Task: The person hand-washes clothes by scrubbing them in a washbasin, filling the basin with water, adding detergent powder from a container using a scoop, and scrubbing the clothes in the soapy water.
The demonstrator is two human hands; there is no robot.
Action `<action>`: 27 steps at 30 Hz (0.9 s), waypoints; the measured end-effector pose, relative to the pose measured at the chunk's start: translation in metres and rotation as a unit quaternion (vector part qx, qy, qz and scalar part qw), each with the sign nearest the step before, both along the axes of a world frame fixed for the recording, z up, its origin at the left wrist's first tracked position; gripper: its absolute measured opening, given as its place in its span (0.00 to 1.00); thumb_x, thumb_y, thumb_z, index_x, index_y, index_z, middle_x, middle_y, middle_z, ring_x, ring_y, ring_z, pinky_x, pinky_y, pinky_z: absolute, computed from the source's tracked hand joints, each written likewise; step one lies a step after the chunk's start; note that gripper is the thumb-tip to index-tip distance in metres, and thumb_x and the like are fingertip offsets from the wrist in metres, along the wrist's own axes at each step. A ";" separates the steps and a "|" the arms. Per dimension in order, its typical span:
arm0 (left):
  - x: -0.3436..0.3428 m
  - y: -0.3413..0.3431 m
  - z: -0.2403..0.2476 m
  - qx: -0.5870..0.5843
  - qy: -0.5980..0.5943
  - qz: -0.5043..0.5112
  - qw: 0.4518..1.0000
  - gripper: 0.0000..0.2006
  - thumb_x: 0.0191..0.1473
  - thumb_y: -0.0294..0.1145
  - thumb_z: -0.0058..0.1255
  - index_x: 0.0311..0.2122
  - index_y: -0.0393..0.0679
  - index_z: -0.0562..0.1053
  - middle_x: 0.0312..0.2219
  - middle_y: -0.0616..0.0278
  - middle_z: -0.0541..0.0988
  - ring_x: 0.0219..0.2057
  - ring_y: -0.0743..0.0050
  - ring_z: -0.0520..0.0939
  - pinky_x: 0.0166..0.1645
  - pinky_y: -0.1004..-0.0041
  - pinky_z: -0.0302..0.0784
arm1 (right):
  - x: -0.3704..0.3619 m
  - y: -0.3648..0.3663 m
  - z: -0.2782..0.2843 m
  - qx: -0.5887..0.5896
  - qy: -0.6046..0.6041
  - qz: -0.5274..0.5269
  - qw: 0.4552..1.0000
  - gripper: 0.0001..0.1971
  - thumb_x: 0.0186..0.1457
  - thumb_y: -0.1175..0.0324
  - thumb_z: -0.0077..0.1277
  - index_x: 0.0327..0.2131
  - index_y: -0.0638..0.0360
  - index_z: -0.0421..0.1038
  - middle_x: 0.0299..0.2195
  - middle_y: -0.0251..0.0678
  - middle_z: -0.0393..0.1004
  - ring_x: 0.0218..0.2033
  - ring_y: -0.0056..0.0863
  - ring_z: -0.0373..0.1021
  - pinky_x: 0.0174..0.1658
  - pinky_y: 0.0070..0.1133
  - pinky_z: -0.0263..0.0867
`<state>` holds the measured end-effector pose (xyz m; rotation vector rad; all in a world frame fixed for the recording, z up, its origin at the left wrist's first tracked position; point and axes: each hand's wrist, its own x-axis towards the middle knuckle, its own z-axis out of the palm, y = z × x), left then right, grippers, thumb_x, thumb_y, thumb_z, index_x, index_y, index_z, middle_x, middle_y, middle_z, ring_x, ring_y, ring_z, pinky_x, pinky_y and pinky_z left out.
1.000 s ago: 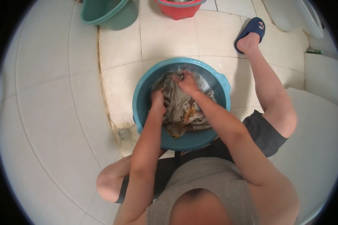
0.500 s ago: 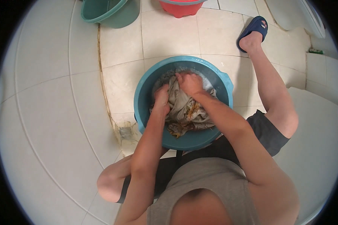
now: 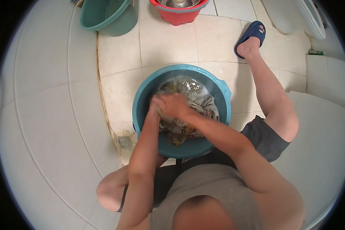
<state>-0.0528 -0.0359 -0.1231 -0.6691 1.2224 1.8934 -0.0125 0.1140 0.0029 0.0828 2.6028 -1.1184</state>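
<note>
A round blue basin stands on the floor between my legs, with foamy water in its far part. Inside it lies a wet, greyish-beige cloth, crumpled and stained yellow-brown near its close side. My right hand is closed on a fold of this cloth at the basin's left side. Pressed up against it, my left hand is closed on the same cloth, its fingers partly hidden behind the right. Both hands are somewhat blurred.
Beyond the basin at the far left is a green tub. A red bucket with a metal spinner basket stands at the far middle. My foot in a blue slipper rests at the far right. A white wall runs along the left.
My right hand has moved left and nearer, up against my left hand. The cloth's raised part has come down, uncovering more foamy water. The view has shifted slightly, showing more of the red bucket.
</note>
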 end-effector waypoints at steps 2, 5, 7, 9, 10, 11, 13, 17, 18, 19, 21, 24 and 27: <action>0.012 0.044 0.030 0.012 -0.089 0.021 0.996 0.20 0.64 0.43 0.49 0.55 0.39 0.73 0.47 0.54 0.80 0.47 0.57 0.81 0.56 0.60 0.77 | 0.006 0.042 -0.046 0.026 0.002 -0.026 0.999 0.23 0.67 0.48 0.39 0.43 0.54 0.78 0.43 0.48 0.81 0.42 0.55 0.78 0.48 0.44 0.73; 0.016 0.054 0.049 -0.088 -0.062 0.013 0.994 0.21 0.59 0.37 0.54 0.54 0.35 0.74 0.49 0.53 0.80 0.47 0.57 0.82 0.52 0.62 0.79 | -0.001 0.081 -0.074 0.071 -0.171 -0.122 0.975 0.23 0.68 0.49 0.39 0.49 0.57 0.75 0.43 0.50 0.81 0.41 0.58 0.77 0.50 0.45 0.72; 0.017 0.048 0.049 -0.167 0.026 0.023 0.985 0.20 0.64 0.36 0.50 0.56 0.37 0.71 0.53 0.52 0.78 0.52 0.54 0.79 0.58 0.56 0.75 | -0.006 0.087 -0.070 0.060 -0.176 -0.170 0.968 0.28 0.67 0.44 0.43 0.56 0.58 0.73 0.48 0.53 0.79 0.48 0.55 0.76 0.56 0.41 0.70; 0.008 0.030 0.017 -0.170 -0.028 0.033 0.985 0.21 0.64 0.39 0.49 0.57 0.38 0.71 0.54 0.52 0.77 0.53 0.53 0.78 0.59 0.55 0.73 | -0.004 0.068 -0.080 0.033 -0.153 -0.247 0.956 0.32 0.64 0.41 0.45 0.57 0.59 0.72 0.50 0.53 0.78 0.52 0.51 0.74 0.58 0.39 0.68; 0.005 0.023 0.004 -0.173 -0.091 0.038 0.980 0.22 0.65 0.41 0.48 0.58 0.39 0.71 0.55 0.52 0.76 0.55 0.52 0.78 0.61 0.54 0.72 | -0.001 0.058 -0.084 0.006 -0.139 -0.323 0.936 0.35 0.62 0.37 0.47 0.58 0.59 0.72 0.53 0.53 0.77 0.56 0.48 0.73 0.60 0.37 0.66; 0.002 0.032 0.010 -0.167 -0.097 0.031 0.981 0.22 0.65 0.41 0.48 0.58 0.39 0.71 0.55 0.52 0.76 0.55 0.52 0.78 0.61 0.54 0.72 | 0.000 0.058 -0.079 -0.061 -0.228 -0.284 0.929 0.43 0.57 0.33 0.51 0.64 0.59 0.66 0.54 0.49 0.77 0.60 0.42 0.70 0.62 0.32 0.65; -0.005 0.050 0.025 -0.139 -0.175 0.030 0.974 0.29 0.62 0.49 0.50 0.63 0.44 0.68 0.57 0.56 0.75 0.56 0.53 0.76 0.60 0.53 0.71 | 0.007 0.051 -0.078 -0.149 -0.215 -0.233 0.937 0.38 0.58 0.36 0.52 0.60 0.58 0.70 0.54 0.51 0.77 0.59 0.45 0.71 0.61 0.33 0.65; -0.008 -0.044 -0.006 0.087 0.056 -0.036 0.994 0.28 0.63 0.53 0.48 0.60 0.44 0.71 0.55 0.56 0.77 0.54 0.56 0.77 0.59 0.54 0.73 | -0.007 -0.031 0.016 -0.157 -0.050 -0.057 0.985 0.27 0.58 0.43 0.54 0.47 0.58 0.78 0.46 0.47 0.80 0.49 0.46 0.76 0.54 0.38 0.70; -0.005 -0.033 -0.013 0.097 0.050 -0.040 0.993 0.28 0.63 0.53 0.48 0.60 0.44 0.71 0.55 0.56 0.77 0.54 0.56 0.77 0.59 0.54 0.73 | -0.004 -0.027 0.025 -0.130 -0.012 -0.001 0.991 0.24 0.58 0.45 0.54 0.43 0.58 0.79 0.42 0.45 0.81 0.44 0.47 0.78 0.51 0.39 0.73; -0.003 -0.015 -0.013 0.073 0.036 -0.042 0.996 0.28 0.63 0.52 0.49 0.60 0.43 0.71 0.54 0.56 0.77 0.54 0.56 0.77 0.59 0.54 0.73 | 0.003 -0.025 0.006 -0.091 0.094 -0.050 0.990 0.20 0.62 0.49 0.50 0.37 0.58 0.78 0.36 0.43 0.82 0.37 0.48 0.79 0.45 0.40 0.74; 0.003 0.031 0.006 0.026 0.003 -0.049 0.998 0.27 0.62 0.50 0.50 0.59 0.41 0.72 0.54 0.55 0.77 0.53 0.56 0.78 0.58 0.55 0.73 | 0.004 0.013 -0.044 0.006 0.114 -0.035 0.993 0.20 0.64 0.50 0.47 0.38 0.57 0.78 0.36 0.46 0.82 0.37 0.48 0.79 0.45 0.41 0.74; 0.011 0.045 0.038 -0.051 -0.018 -0.031 0.998 0.26 0.62 0.48 0.51 0.57 0.39 0.72 0.54 0.54 0.77 0.53 0.57 0.78 0.58 0.56 0.73 | -0.005 0.068 -0.078 0.091 0.008 -0.022 0.996 0.21 0.68 0.51 0.42 0.43 0.57 0.78 0.39 0.47 0.82 0.36 0.49 0.80 0.45 0.42 0.74; 0.009 0.049 0.058 -0.197 0.030 -0.004 0.980 0.26 0.60 0.40 0.54 0.60 0.36 0.71 0.57 0.52 0.75 0.56 0.53 0.75 0.59 0.57 0.70 | -0.006 0.084 -0.072 0.100 -0.120 -0.093 0.983 0.24 0.68 0.48 0.42 0.51 0.57 0.76 0.47 0.48 0.81 0.44 0.48 0.79 0.51 0.41 0.72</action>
